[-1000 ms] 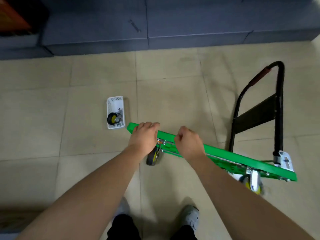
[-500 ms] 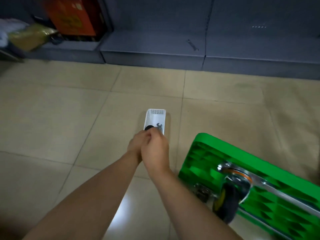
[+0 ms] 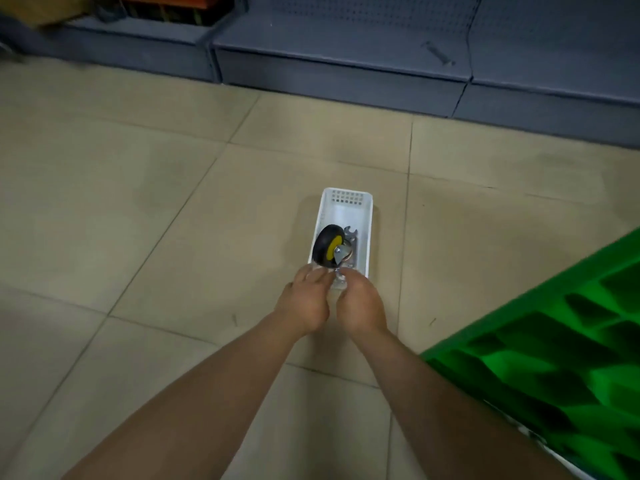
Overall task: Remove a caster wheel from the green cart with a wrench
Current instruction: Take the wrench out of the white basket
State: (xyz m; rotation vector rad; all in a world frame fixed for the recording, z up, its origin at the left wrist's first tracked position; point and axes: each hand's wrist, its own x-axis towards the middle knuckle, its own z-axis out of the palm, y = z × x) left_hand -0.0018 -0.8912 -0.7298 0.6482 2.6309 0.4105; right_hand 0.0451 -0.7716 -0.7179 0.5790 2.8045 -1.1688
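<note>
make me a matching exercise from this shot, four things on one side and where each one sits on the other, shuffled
Things:
1. caster wheel
2. green cart
3. white basket
4. hands: left, right

Places:
A. lower right corner of the picture, ribbed underside showing
B. on the floor tiles, in the middle of the picture
C. at the near end of the basket
D. inside the basket, next to a wrench

Pairs: 1-D, 2-A, 3-B, 4-C
</note>
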